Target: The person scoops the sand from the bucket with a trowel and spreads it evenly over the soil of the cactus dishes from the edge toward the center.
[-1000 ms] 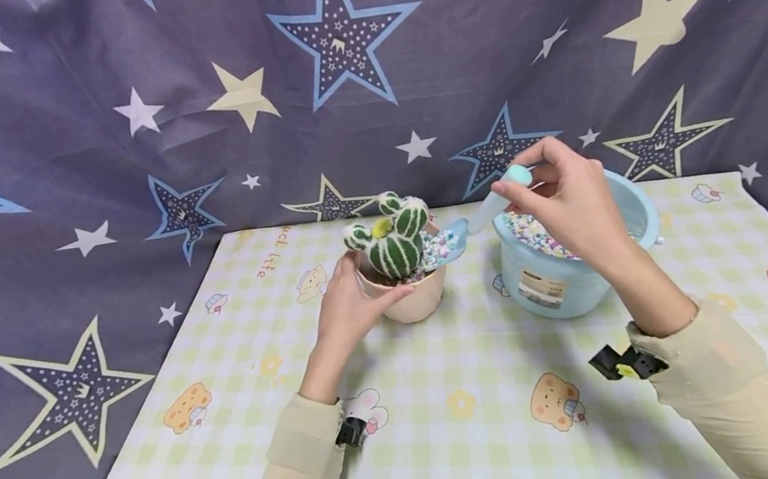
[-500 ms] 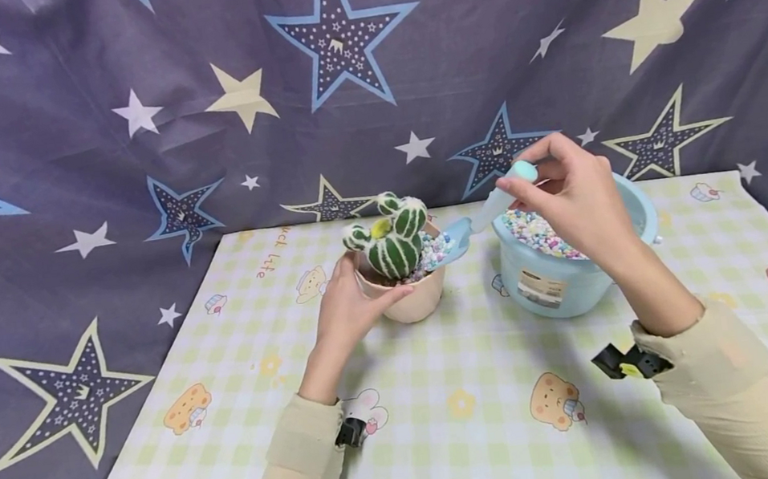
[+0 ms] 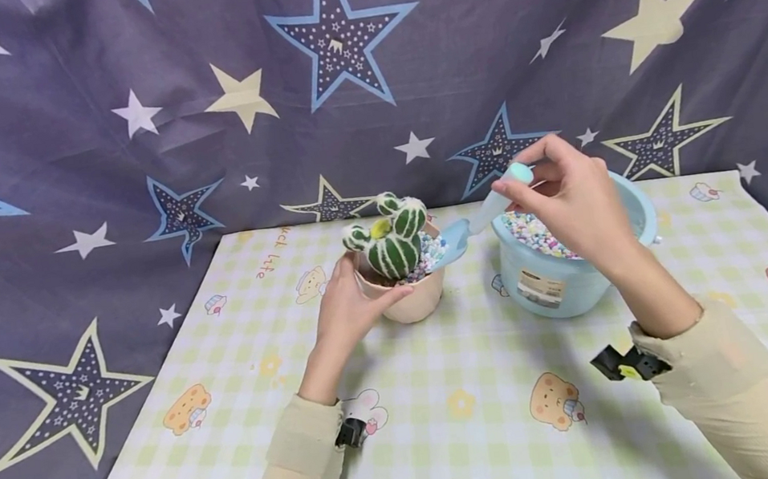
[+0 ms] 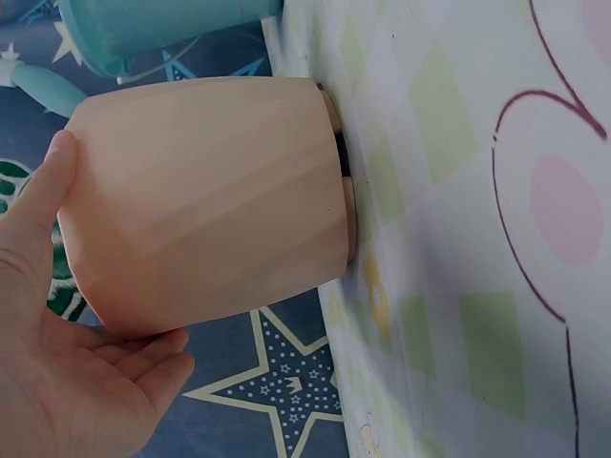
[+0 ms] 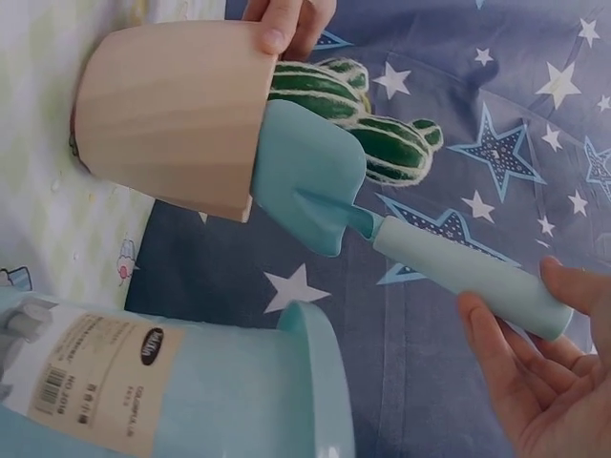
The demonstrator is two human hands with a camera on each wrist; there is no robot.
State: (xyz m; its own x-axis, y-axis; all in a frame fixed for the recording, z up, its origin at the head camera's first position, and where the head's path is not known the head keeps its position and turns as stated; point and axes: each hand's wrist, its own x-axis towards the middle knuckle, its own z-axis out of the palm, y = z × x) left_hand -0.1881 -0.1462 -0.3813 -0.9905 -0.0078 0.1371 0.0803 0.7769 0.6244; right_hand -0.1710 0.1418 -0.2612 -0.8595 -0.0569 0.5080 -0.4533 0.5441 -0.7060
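My left hand holds a beige flower pot by its left side, thumb across the front near the rim; in the left wrist view the pot stands on the cloth. A green cactus with white fuzzy stripes and a yellow flower sits in it. Between thumb and fingers, my right hand pinches the handle end of a light blue trowel. Its blade tilts down over the pot's right rim. Small pastel beads lie between blade and cactus. In the right wrist view the trowel blade overlaps the rim.
Right of the pot stands a light blue bucket with a label, holding many pastel beads; my right hand hangs partly over it. A checked tablecloth covers the table. A star-patterned curtain hangs behind.
The trowel shifted slightly right, then back left. Beads have slid off its blade towards the cactus, leaving more of the blade bare. The left hand and pot stayed put.
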